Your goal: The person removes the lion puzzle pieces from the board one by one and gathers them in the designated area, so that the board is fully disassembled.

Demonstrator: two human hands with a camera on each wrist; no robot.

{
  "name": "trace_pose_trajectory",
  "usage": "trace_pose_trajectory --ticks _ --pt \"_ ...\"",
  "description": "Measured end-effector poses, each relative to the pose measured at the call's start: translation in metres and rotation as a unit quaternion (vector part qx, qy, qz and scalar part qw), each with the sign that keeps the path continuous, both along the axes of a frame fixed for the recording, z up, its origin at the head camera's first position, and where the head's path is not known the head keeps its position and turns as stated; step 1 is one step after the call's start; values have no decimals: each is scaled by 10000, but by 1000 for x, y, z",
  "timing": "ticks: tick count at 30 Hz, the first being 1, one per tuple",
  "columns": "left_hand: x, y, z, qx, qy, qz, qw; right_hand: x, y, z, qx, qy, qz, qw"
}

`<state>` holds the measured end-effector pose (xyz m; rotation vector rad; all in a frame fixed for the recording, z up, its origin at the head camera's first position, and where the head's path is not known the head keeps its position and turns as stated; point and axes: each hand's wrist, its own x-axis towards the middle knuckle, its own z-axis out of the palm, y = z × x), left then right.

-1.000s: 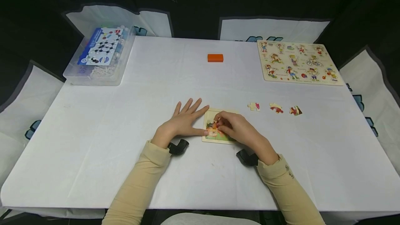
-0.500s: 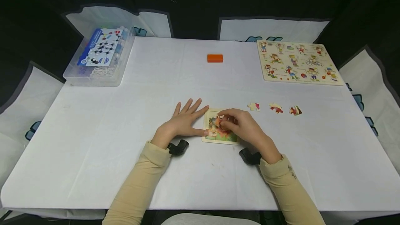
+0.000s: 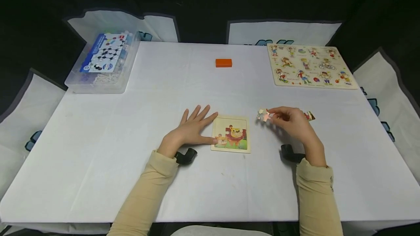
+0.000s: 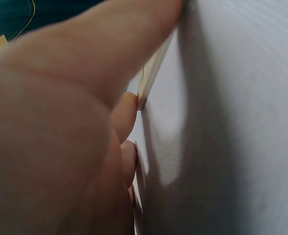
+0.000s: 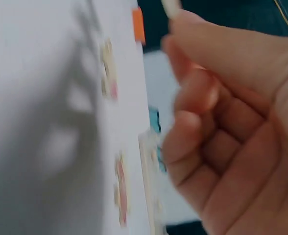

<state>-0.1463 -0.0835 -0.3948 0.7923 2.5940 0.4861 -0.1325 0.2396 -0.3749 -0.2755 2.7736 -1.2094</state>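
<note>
Left hand [image 3: 190, 131] unchanged: flat on the surface [image 3: 164, 94], fingers straight, thumb touching the lion puzzle [image 3: 231, 134] edge. Right hand [image 3: 292, 121] has left the puzzle, moved right, now pinching a loose piece [image 3: 263, 115] just above the surface. Another piece [image 3: 310, 115] sits behind it. Orange block [image 3: 224, 63] and peg board [image 3: 310, 66] farther back.

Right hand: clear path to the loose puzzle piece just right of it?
Probably yes. The right hand already pinches another puzzle piece, so its fingers are occupied, but the loose piece lies right beside it on bare table, with nothing between.
</note>
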Motion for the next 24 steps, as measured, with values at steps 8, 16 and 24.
trace_pose_trajectory --ticks 8,16,24 --pt "0 0 0 3 -27 -13 10000 5 30 0 350 -753 294 9961" --pt "-1 0 -1 60 31 0 10000 6 34 -2 -11 -1056 704 9919" --pt "-1 0 -1 44 7 11 10000 5 29 -5 -214 -1282 856 9878"
